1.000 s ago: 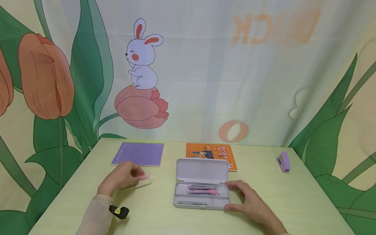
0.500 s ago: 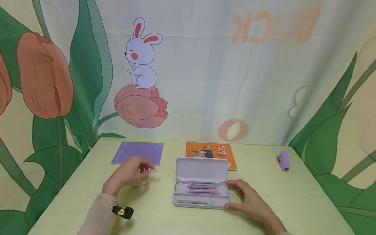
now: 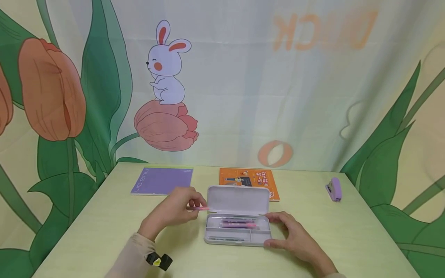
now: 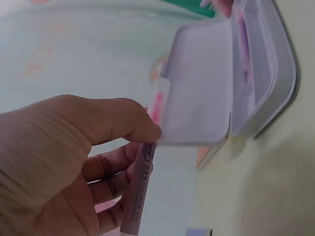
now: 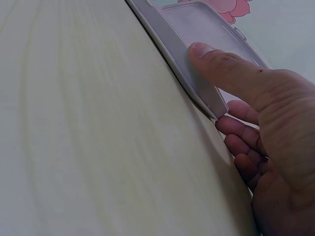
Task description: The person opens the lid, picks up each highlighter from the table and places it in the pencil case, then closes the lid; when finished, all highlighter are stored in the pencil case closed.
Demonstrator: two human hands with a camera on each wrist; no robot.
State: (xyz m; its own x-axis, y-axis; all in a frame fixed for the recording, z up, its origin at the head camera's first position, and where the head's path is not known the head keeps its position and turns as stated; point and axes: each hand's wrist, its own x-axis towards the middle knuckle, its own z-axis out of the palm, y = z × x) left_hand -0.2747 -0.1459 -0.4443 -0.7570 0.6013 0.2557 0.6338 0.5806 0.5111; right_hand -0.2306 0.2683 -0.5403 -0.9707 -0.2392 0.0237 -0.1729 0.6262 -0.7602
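My left hand (image 3: 180, 206) pinches a highlighter (image 4: 140, 182) between thumb and fingers, its pink end pointing right, beside the raised lid of a pencil case (image 3: 238, 243). The grey-white case lies open on the table, lid tilted back. Several pens (image 3: 238, 225) lie in its back compartment, and a thin pen (image 3: 226, 239) lies in the front one. My right hand (image 3: 295, 237) grips the case's right end, thumb at the front corner and fingers at the rear. In the right wrist view the thumb (image 5: 224, 66) lies along the case wall, with curled fingers beyond.
A purple notebook (image 3: 163, 180) lies at the back left. Behind the lid an orange booklet (image 3: 272, 183) is partly covered. A purple stapler (image 3: 335, 189) stands at the right rear of the table (image 3: 194, 258). A printed curtain (image 3: 236, 96) hangs behind.
My left hand has lifted the highlighter and carried it right, from the table's left side to the case lid. The right hand and the case have stayed in place.
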